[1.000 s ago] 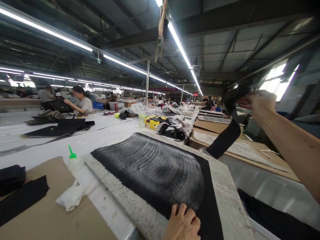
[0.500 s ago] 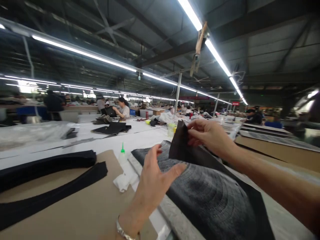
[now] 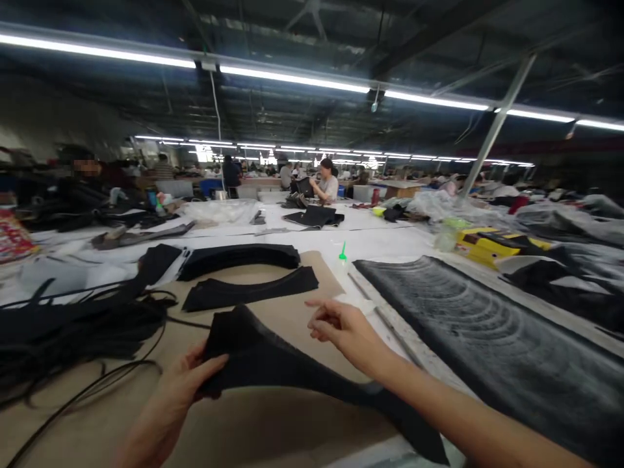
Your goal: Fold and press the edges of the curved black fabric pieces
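My left hand [image 3: 178, 383] is closed on the wide end of a curved black fabric piece [image 3: 273, 364], thumb on top. The piece reaches right beneath my right forearm, and its far end hangs low. My right hand [image 3: 344, 331] hovers above the brown board [image 3: 312, 263], fingers loosely bent and apart, nothing visible in them. Beyond it, another curved black piece [image 3: 253, 289] lies on the board in front of a stack of similar curved pieces [image 3: 238, 258].
To the right lies a long black sheet [image 3: 468, 312] with whitish curved streaks. A green-tipped bottle [image 3: 343, 252] stands behind the board. Black straps and cords [image 3: 92, 318] are heaped on the left. A yellow box [image 3: 487, 246] sits at the back right; a co-worker [image 3: 327, 182] sits farther off.
My view has swung left. My right hand has let go of the black piece it held over the streaked sheet. My left hand, open before, now holds a curved black piece above the board.
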{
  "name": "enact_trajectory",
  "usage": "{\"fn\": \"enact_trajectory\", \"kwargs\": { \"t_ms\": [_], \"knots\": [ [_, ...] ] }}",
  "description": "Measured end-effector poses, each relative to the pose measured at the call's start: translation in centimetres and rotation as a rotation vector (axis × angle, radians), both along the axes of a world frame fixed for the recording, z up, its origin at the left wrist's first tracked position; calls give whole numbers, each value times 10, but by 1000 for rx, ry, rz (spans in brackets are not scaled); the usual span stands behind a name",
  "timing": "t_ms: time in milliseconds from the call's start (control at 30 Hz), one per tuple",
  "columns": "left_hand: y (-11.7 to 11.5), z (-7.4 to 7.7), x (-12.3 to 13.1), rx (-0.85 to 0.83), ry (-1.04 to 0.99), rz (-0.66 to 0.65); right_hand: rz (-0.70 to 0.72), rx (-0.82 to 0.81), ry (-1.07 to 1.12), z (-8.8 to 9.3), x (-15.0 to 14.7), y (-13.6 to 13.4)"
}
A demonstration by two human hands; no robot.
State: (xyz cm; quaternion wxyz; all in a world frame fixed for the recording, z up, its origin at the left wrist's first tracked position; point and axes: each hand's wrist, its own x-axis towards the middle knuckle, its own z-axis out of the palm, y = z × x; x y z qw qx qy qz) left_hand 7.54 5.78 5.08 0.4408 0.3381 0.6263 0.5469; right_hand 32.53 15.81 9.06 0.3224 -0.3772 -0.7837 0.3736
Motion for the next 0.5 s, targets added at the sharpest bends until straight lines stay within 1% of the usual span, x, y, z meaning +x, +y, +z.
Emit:
{"fn": "enact_trajectory", "kwargs": {
  "t_ms": [33,100,167,233,300,367,400,500],
  "knots": [
    [-12,-16,-19,-50,24,52,17,-6,-15,-16,-2,-8],
    [-35,-48,-53,-141,26,91,40,37,-64,-49,2,-27],
    [-55,-73,-79,-189,-41,75,80,250,-192,-81,14,-45],
    [-72,-91,-96,-250,-47,91,63,462,-317,-110,28,-57],
    [-82,-102,-104,-315,37,154,29,640,-422,-132,40,-60],
    [-85,-108,-107,-353,142,196,9,774,-495,-145,47,-57],
    [-85,-110,-108,-358,187,203,1,822,-516,-149,48,-54],
    [-78,-113,-112,-399,325,200,-5,886,-553,-154,46,-45]
  ]
}}
